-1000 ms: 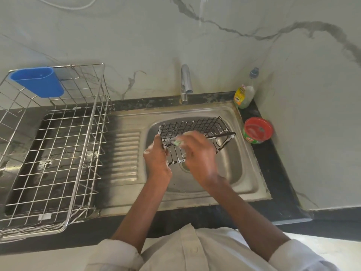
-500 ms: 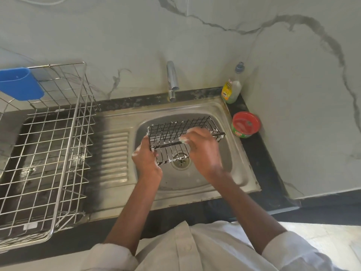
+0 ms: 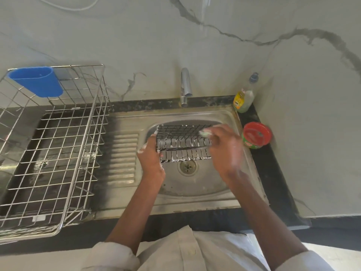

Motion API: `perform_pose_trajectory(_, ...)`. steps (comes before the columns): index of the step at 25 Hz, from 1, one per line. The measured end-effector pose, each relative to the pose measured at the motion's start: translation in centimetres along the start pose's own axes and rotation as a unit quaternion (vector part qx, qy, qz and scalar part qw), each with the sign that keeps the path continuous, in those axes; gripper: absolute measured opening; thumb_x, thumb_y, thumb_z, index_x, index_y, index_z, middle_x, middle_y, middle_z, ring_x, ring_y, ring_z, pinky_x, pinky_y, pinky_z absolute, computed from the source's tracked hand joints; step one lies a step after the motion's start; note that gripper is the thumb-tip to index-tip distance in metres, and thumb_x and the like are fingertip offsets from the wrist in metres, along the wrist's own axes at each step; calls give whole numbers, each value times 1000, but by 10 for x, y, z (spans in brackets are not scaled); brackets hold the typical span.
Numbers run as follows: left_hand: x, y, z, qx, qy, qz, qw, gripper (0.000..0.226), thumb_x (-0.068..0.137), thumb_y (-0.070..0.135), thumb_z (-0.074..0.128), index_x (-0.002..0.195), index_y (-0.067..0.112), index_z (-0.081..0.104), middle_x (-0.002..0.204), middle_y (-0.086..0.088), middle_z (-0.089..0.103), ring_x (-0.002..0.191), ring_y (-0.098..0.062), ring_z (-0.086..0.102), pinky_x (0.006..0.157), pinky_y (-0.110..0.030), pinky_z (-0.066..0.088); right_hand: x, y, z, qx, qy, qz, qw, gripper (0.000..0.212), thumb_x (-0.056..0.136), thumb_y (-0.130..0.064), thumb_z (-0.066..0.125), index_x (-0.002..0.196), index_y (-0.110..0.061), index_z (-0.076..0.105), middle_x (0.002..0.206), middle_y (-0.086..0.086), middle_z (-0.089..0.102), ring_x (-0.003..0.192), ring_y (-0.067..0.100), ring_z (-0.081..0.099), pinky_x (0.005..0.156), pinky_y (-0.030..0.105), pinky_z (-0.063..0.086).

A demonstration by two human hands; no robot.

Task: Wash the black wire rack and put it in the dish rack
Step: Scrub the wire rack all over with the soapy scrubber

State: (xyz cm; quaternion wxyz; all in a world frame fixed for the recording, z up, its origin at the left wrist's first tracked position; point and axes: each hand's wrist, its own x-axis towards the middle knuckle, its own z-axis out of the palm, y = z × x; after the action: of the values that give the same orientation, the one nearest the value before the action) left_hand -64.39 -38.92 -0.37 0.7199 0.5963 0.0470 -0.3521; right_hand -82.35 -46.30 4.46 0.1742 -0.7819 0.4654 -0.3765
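Note:
The black wire rack (image 3: 181, 141), streaked with white foam, is held over the steel sink basin (image 3: 195, 182). My left hand (image 3: 151, 153) grips its left end. My right hand (image 3: 224, 147) is at the rack's right end, blurred, pinching a small pale green scrubbing pad (image 3: 204, 133) against the top wires. The silver dish rack (image 3: 50, 153) stands on the counter to the left, with nothing on its wires.
A blue plastic cup holder (image 3: 37, 81) hangs on the dish rack's back corner. The tap (image 3: 184, 87) rises behind the basin, with no water running. A dish soap bottle (image 3: 244, 94) and a red-lidded green tub (image 3: 256, 134) sit right of the sink. The wall is close on the right.
My right hand has slid with the pad from the rack's middle to its far right end. The rack has been turned more level. My left hand keeps its hold.

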Motion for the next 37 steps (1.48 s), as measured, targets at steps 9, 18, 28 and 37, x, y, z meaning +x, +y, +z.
perform_pose_trajectory(9, 2, -1, -2, 73, -36, 52, 995, 28, 89, 34, 65, 71, 15, 55, 62, 0, 36, 56, -15, 31, 56, -35, 25, 8, -45, 33, 38, -191, -157, 968, 17, 92, -3, 71, 97, -15, 81, 92, -2, 74, 73, 9, 66, 73, 32, 61)
perform_pose_trajectory(18, 14, 1, 8, 79, -25, 40, 996, 23, 74, 37, 63, 66, 20, 51, 63, -1, 33, 59, -15, 28, 56, -36, 22, 2, -39, 35, 11, -134, -136, 982, 15, 90, -5, 73, 97, -16, 81, 91, -2, 74, 79, 13, 66, 72, 28, 57)
perform_pose_trajectory(28, 21, 0, 8, 15, 23, 35, 999, 19, 93, 21, 57, 74, 20, 59, 63, 4, 48, 55, -12, 40, 53, -31, 31, -9, -40, 29, -37, -156, -63, 985, 8, 86, -3, 75, 90, -10, 75, 90, 1, 69, 74, 16, 59, 64, 27, 50)
perform_pose_trajectory(37, 22, -7, 12, 42, 103, 19, 994, 41, 97, 20, 56, 63, 25, 34, 48, 13, 32, 49, -13, 27, 53, -34, 24, -11, -24, 53, 2, -174, -86, 981, 20, 88, 7, 68, 96, -8, 79, 94, 3, 74, 83, 14, 66, 78, 13, 45)
